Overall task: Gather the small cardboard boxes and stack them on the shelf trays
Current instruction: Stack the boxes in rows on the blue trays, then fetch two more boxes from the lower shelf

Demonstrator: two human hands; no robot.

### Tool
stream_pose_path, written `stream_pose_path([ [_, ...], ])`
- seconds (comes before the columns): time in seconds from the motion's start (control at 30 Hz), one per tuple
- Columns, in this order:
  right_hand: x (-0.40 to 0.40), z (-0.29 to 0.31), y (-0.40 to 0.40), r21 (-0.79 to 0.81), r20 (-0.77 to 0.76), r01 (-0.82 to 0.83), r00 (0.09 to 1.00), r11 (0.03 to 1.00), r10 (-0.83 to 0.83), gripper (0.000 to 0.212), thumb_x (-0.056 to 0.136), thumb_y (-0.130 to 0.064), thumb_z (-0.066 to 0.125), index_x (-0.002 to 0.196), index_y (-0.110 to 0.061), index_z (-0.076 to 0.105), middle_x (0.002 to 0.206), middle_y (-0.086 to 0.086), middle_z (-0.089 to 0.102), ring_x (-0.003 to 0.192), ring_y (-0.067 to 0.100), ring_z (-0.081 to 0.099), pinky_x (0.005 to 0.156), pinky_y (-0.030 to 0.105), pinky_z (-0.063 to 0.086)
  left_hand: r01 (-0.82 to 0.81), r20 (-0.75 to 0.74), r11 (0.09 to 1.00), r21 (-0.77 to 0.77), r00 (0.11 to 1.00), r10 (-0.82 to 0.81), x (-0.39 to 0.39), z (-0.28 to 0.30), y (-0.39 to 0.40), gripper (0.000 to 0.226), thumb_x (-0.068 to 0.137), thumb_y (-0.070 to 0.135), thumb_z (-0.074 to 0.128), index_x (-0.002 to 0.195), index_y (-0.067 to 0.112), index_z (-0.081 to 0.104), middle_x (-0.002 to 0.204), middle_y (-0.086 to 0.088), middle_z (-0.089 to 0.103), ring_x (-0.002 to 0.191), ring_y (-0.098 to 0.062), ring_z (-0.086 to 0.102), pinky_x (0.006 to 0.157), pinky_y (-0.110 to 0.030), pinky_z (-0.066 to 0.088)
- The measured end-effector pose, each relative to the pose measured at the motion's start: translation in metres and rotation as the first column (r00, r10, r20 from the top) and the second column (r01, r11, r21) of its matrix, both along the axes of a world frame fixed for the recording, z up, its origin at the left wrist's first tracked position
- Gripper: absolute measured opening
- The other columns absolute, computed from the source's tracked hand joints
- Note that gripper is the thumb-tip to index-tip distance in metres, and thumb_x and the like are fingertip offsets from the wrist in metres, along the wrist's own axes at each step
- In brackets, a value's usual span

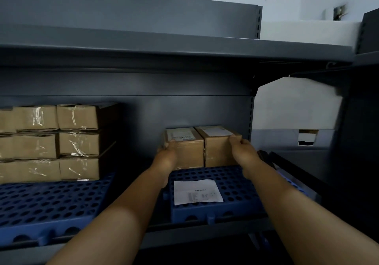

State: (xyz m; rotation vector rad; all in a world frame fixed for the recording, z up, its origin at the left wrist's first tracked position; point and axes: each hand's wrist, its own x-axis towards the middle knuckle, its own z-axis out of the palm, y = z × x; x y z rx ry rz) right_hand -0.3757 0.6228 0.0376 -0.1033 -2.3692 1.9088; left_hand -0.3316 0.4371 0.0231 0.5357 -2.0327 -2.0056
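Two small cardboard boxes stand side by side at the back of the right blue perforated tray (235, 184) on the shelf. My left hand (167, 155) grips the left box (188, 152) at its left front edge. My right hand (241, 147) grips the right box (217, 152) at its right front corner. Both boxes carry white labels on top and touch each other. On the left blue tray (51, 203) stands a stack of taped cardboard boxes (78, 141), three layers high.
A white paper slip (196, 192) lies on the right tray in front of the two boxes. The grey shelf above (164, 53) hangs low over the bay. A perforated upright (250, 117) bounds the bay on the right, with white boxes beyond it.
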Motion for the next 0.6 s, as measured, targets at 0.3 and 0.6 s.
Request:
stream_pose_path([
  [0.3, 0.037, 0.006, 0.007, -0.079, -0.131, 0.048, 0.99, 0.996, -0.059, 0.068, 0.097, -0.051, 0.035, 0.151, -0.014, 0.018, 0.155, 0.009, 0.027, 0.138, 0.027, 0.033, 0.115, 0.041, 0.027, -0.205, -0.199, 0.927, -0.314, 0.969, 0.147, 0.053, 0.024, 0.038, 0.07, 0.097, 0.047, 0.036, 0.151, 0.01, 0.013, 0.154, -0.009, 0.014, 0.14, -0.029, 0.022, 0.115, -0.04, 0.023],
  [0.6, 0.163, -0.001, 0.033, -0.039, -0.298, 0.205, 0.932, 0.978, -0.207, 0.04, 0.099, -0.04, 0.036, 0.13, -0.018, 0.05, 0.122, -0.003, 0.055, 0.108, 0.015, 0.05, 0.09, 0.029, 0.038, 0.093, -0.353, 0.936, -0.34, 0.91, -0.219, 0.124, 0.008, 0.114, 0.054, 0.1, 0.034, 0.035, 0.15, 0.019, 0.021, 0.156, 0.0, 0.019, 0.139, -0.017, 0.03, 0.109, -0.027, 0.026],
])
